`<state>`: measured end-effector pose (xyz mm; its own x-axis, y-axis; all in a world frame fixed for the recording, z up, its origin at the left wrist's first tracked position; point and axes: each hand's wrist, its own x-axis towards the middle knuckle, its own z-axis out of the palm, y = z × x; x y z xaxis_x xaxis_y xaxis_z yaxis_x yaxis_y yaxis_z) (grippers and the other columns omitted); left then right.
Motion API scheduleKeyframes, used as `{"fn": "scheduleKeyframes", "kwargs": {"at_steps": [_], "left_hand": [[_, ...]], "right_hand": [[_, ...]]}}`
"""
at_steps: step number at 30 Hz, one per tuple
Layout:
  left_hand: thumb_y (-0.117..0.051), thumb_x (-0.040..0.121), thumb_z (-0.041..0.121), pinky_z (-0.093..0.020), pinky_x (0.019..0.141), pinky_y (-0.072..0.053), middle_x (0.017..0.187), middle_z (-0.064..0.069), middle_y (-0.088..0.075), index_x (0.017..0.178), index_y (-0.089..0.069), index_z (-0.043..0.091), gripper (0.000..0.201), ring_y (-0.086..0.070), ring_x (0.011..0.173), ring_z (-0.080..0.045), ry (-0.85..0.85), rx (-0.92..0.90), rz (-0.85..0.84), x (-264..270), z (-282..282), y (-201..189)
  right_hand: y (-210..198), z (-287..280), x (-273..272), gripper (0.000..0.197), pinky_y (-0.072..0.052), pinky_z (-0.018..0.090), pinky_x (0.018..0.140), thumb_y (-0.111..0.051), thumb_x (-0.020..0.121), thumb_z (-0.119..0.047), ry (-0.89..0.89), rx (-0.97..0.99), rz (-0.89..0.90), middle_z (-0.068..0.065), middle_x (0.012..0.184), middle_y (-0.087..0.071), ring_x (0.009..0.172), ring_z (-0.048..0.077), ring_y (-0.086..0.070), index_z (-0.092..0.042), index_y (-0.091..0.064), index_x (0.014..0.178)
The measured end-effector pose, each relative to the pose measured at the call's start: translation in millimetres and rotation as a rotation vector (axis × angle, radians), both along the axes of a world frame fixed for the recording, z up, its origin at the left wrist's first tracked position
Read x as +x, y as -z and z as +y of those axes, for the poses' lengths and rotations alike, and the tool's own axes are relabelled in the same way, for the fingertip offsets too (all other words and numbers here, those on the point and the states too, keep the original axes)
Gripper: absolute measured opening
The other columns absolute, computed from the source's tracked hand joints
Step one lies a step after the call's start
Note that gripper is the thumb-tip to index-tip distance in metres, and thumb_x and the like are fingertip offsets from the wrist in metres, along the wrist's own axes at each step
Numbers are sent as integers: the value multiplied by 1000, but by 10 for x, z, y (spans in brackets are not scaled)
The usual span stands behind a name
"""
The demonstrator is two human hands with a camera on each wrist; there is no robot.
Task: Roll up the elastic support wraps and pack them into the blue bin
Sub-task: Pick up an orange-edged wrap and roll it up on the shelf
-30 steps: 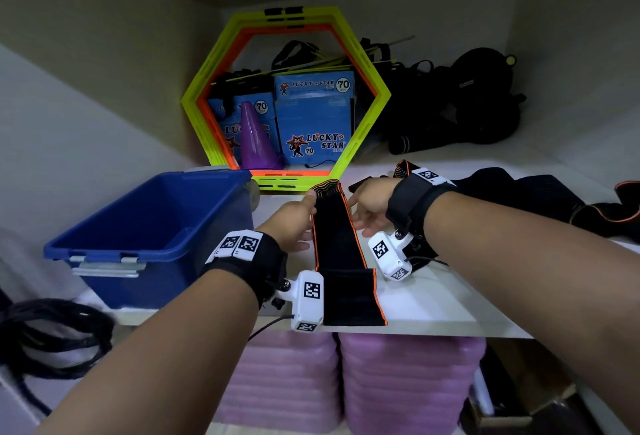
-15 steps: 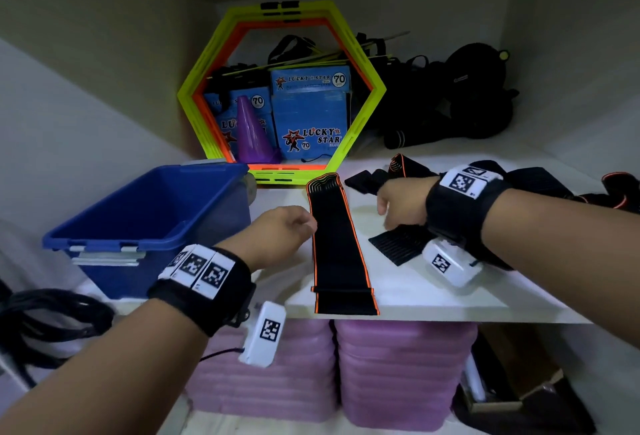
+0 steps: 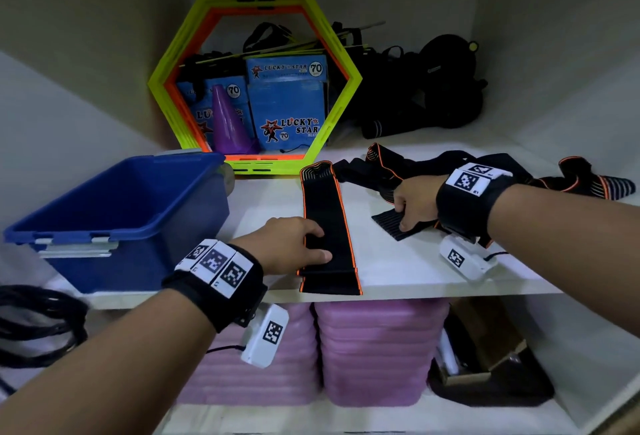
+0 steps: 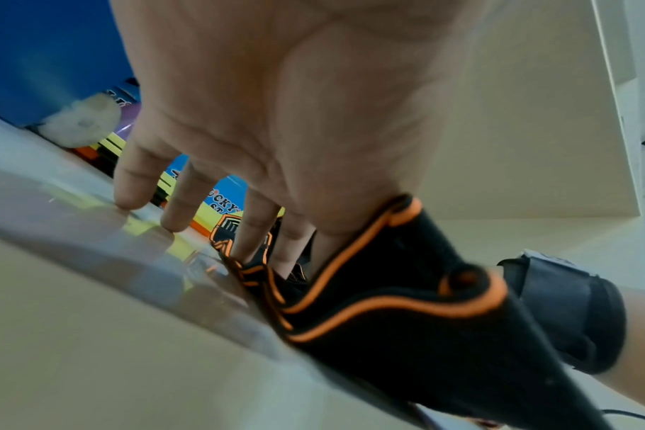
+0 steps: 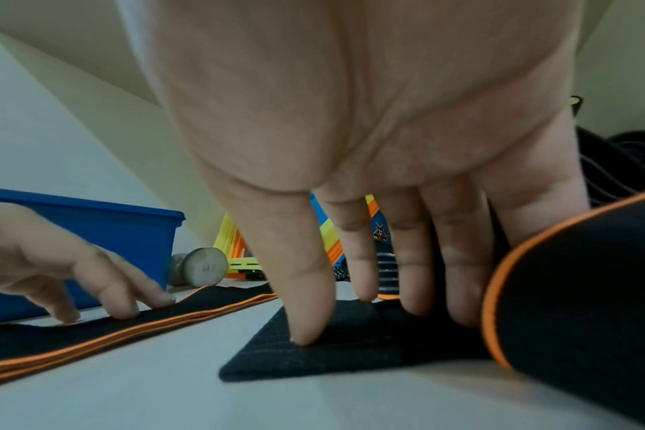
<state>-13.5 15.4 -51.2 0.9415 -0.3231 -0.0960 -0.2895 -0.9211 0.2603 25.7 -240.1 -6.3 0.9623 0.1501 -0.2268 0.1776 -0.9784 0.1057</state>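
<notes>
Head view: I am pressing my flat left hand (image 3: 291, 244) on the wrap (image 3: 327, 227), right hand (image 3: 414, 201) flat-fingered pinning a second wrap (image 3: 393, 225); rolling tightly from the near end should keep the edges aligned.

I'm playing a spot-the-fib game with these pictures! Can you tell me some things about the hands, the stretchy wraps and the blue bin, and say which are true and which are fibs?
1. The blue bin already has a rolled wrap inside. False: no wrap shows in it.
2. The left hand rests on the long flat wrap. True.
3. The right hand presses on a dark ribbed wrap end. True.
4. The long flat wrap is rolled up tight. False: it lies stretched out flat on the shelf.
5. The purple cone stands inside the blue bin. False: it stands behind it, in the hexagon frame.
</notes>
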Motion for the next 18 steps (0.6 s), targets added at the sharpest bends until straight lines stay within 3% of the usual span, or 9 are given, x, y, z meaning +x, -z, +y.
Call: {"fn": "scheduleKeyframes", "kwargs": {"at_steps": [5,7,9,11,13,15,18], "left_hand": [[-67,87,56,-32,103,-44,131,3,-60,132,-60,29,52,-55,119,-17,49,2,17,-37,-32,-82],[-65,93,42,-30,98,-46,120,5,-62,123,-66,27,33,-58,105,-13,63,-77,-55,-102,-5,-131],[-62,96,20,-28,89,-49,111,10,-66,108,-70,31,18,-61,90,-11,30,-255,-152,-188,87,-140],[-55,90,-2,-25,79,-50,108,13,-70,99,-70,36,42,-65,84,-8,34,-387,-144,-310,195,-121],[-49,81,-13,-22,76,-53,108,15,-69,104,-71,34,57,-65,91,-7,109,-417,-89,-483,264,-78],[-58,81,-10,-19,79,-54,107,13,-68,109,-73,26,48,-64,95,-6,182,-407,-101,-625,275,15],[-76,72,8,-21,88,-54,112,9,-69,108,-75,18,37,-67,99,-3,235,-430,-159,-711,258,197]], "right_hand": [[22,-4,-22,47,-55,37,90,-75,82,-34,22,76,-6,12,117,-68,105,30,-66,-7,-66,120],[18,13,-67,46,-54,39,90,-73,82,-32,-22,177,-55,16,117,-68,104,33,-65,-3,-67,117],[-20,58,-212,35,-54,32,83,-71,83,-27,-96,338,-116,9,115,-68,98,25,-64,-10,-67,114],[-28,116,-419,28,-50,20,72,-71,84,-17,-181,529,-68,-3,111,-67,88,11,-63,-19,-66,112],[7,190,-675,34,-50,17,74,-75,81,-14,-264,624,38,-12,106,-64,87,3,-62,-25,-66,112],[121,258,-885,45,-48,19,82,-81,76,-23,-326,555,41,-17,103,-59,95,5,-61,-27,-64,118],[376,332,-1012,56,-45,22,89,-84,71,-31,-401,469,-64,-7,115,-58,105,12,-58,-21,-64,122]]}}
